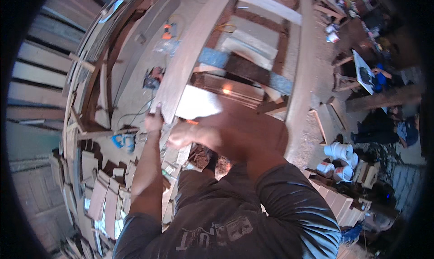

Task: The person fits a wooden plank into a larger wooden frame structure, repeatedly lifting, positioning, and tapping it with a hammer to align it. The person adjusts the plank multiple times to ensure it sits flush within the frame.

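In front of me lies a wooden frame of long pale boards (195, 44), with a light crosspiece (270, 7) at its far end. My left hand (155, 120) grips the near end of the left-hand board, thumb on top. Close beside it, my right hand (181, 135) looks closed, blurred by motion, with its forearm across my body. A small orange thing (192, 122) shows just beyond the right fist; whether I hold it is unclear. A bright white panel (199, 102) lies inside the frame, beyond my right hand.
Stacked boards (230, 91) and a blue-grey strip (213, 58) lie within the frame. Left of it are a power tool (153, 78), a blue tool (123, 141) and an orange item (169, 31). White buckets (339, 150) and a person (384, 128) are at right; wood offcuts (103, 193) lie near left.
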Available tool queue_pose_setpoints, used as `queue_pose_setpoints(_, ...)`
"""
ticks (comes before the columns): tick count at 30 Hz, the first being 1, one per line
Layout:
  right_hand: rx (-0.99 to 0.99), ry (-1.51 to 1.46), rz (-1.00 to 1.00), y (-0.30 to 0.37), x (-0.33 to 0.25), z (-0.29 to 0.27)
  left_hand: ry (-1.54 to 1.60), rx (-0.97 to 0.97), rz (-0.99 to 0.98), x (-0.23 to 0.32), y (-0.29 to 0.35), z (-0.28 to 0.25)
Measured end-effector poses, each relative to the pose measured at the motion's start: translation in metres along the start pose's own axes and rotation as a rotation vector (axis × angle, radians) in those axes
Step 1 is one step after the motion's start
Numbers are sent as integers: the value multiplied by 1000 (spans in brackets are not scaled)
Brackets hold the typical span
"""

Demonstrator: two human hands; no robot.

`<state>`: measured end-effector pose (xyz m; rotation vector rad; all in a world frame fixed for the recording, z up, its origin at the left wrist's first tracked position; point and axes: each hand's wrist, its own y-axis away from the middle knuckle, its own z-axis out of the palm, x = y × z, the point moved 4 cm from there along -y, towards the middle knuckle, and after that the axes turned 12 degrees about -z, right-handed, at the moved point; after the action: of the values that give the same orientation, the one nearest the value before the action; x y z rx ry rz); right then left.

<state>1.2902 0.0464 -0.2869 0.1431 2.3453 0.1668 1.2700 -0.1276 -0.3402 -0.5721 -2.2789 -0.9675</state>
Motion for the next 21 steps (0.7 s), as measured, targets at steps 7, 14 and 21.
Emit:
queue_pose_setpoints(7, 652, 38, 163, 147, -66, 52, -93, 157, 90, 9, 17, -5)
queue_pose_setpoints(14, 1302, 378, 889, 385, -101, 101, -309, 385, 291, 11, 12, 7)
queue_pose_setpoints(21, 1183, 547, 1017, 451, -79, 132, -617, 517, 474, 48, 103, 54)
